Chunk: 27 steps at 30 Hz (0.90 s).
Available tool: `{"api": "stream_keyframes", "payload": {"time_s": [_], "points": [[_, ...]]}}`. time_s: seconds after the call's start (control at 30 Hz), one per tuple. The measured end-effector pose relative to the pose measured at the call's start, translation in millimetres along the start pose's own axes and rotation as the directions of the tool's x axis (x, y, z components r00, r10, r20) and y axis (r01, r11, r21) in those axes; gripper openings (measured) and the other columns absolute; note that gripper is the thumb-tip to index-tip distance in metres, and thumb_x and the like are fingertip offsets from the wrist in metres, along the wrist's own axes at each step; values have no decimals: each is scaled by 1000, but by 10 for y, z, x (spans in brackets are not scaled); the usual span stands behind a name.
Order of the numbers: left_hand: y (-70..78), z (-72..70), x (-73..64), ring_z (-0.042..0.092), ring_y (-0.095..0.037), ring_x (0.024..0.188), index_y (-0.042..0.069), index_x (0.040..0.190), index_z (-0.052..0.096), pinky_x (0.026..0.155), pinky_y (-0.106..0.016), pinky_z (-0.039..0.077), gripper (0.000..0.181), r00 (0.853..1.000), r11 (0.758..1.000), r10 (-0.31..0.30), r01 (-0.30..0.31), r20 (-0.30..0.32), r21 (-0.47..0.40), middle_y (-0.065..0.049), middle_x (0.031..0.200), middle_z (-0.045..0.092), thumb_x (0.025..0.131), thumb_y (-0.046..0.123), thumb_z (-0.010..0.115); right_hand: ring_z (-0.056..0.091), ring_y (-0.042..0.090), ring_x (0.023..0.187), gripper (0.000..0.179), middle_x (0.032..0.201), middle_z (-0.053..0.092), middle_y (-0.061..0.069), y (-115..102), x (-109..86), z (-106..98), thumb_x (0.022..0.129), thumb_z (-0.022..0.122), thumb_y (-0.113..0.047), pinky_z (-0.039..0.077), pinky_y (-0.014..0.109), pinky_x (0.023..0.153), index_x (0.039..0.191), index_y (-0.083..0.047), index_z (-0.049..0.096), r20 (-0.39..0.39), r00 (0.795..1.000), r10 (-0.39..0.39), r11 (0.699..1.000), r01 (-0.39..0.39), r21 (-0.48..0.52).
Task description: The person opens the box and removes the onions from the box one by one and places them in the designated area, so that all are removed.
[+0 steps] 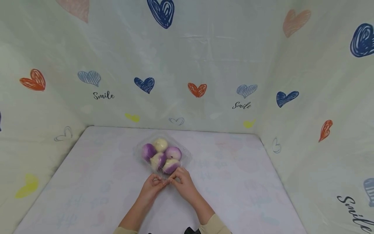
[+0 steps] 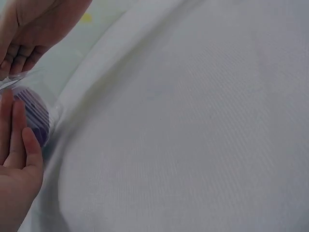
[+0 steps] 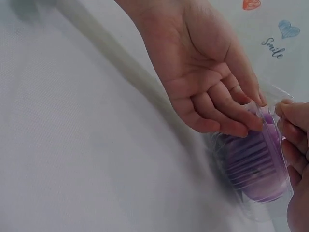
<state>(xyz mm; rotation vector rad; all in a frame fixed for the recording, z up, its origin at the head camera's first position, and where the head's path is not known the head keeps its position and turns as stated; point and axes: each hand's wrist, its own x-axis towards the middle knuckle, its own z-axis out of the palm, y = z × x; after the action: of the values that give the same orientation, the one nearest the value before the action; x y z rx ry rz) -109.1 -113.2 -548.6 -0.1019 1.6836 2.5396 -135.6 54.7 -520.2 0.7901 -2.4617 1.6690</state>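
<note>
Round purple-and-cream vegetables point(image 1: 158, 161), which look like onions, sit in a clear plastic container point(image 1: 137, 151) on the table. My left hand point(image 1: 152, 189) pinches the container's near edge, left of its middle. Close beside it, fingertips almost meeting, my right hand point(image 1: 184, 185) pinches the same edge. The right wrist view shows the left hand point(image 3: 193, 72) coming from above, thumb and fingertips on the plastic rim, and the right hand point(image 3: 299, 145) at the frame's edge. Ribbed plastic covers a purple vegetable point(image 3: 253, 169) there. In the left wrist view, the left hand's fingers point(image 2: 18, 130) partly hide the container.
A white cloth covers the table point(image 1: 233, 182). Behind it and along both sides stand pale curtain walls point(image 1: 216, 71) printed with hearts. A small black object point(image 1: 191, 230) shows at the bottom edge, by the right sleeve point(image 1: 214, 225).
</note>
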Motion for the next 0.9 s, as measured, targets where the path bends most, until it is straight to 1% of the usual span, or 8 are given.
{"api": "stream_keyframes", "payload": {"time_s": [0.1, 0.23, 0.4, 0.5, 0.6, 0.63, 0.73, 0.9], "points": [[35, -25, -27, 67, -13, 83, 0, 96, 44, 82, -23, 54, 22, 996, 996, -67, 70, -59, 57, -7, 83, 70, 87, -14, 59, 48, 10, 87, 8, 83, 56, -8, 5, -16, -6, 89, 69, -14, 38, 31, 86, 81, -13, 66, 31, 1000, 3, 1000, -3, -12], [84, -94, -57, 64, -13, 78, -4, 104, 48, 75, -22, 53, 24, 986, 983, -89, 110, -138, 150, -8, 84, 68, 87, -10, 64, 47, 8, 87, 11, 82, 55, -9, 12, -28, -28, 90, 68, -16, 39, 32, 86, 81, -14, 63, 56, 998, -37, 999, 38, -11], [157, -206, -57, 63, -13, 78, -7, 110, 48, 74, -20, 52, 29, 978, 974, -79, 117, -193, 196, -7, 83, 67, 86, -8, 64, 50, 15, 85, 9, 82, 57, -2, 33, -25, -64, 90, 68, -12, 40, 26, 83, 82, -12, 63, 63, 990, -129, 991, 130, -9], [204, -283, -68, 63, -12, 80, -7, 113, 47, 75, -20, 52, 31, 974, 973, -83, 126, -212, 196, -7, 85, 67, 87, -7, 64, 51, 24, 86, 8, 82, 58, 7, -157, -28, -137, 89, 67, -6, 40, 22, 82, 82, -5, 62, 88, 987, -131, 991, 131, 5], [244, -360, -82, 63, -12, 80, -7, 116, 46, 77, -20, 53, 33, 970, 973, -81, 128, -230, 194, -6, 86, 67, 88, -7, 64, 51, 30, 86, 7, 83, 57, 13, -360, -27, -218, 89, 65, 0, 45, 30, 80, 83, 0, 61, 126, 985, -119, 993, 115, 33], [255, -386, -86, 63, -11, 80, -7, 116, 46, 77, -20, 52, 33, 969, 972, -81, 128, -235, 195, -5, 86, 67, 88, -7, 64, 51, 30, 86, 7, 83, 57, 15, -416, -25, -244, 90, 64, 1, 46, 33, 80, 83, 1, 61, 137, 984, -112, 993, 107, 44], [283, -460, -102, 63, -10, 79, -7, 116, 45, 77, -19, 52, 35, 966, 970, -66, 121, -252, 210, -2, 84, 66, 88, -6, 65, 51, 25, 85, 8, 82, 56, 14, -420, -13, -274, 91, 63, 1, 47, 43, 78, 84, 2, 61, 157, 980, -120, 991, 110, 72], [342, -588, -148, 64, -7, 79, -6, 118, 43, 77, -17, 52, 36, 961, 973, -37, 98, -274, 211, 3, 82, 68, 89, -6, 64, 51, 18, 86, 9, 83, 56, 14, -448, 12, -325, 92, 61, 1, 47, 38, 79, 84, 3, 60, 180, 976, -125, 989, 109, 99]]}}
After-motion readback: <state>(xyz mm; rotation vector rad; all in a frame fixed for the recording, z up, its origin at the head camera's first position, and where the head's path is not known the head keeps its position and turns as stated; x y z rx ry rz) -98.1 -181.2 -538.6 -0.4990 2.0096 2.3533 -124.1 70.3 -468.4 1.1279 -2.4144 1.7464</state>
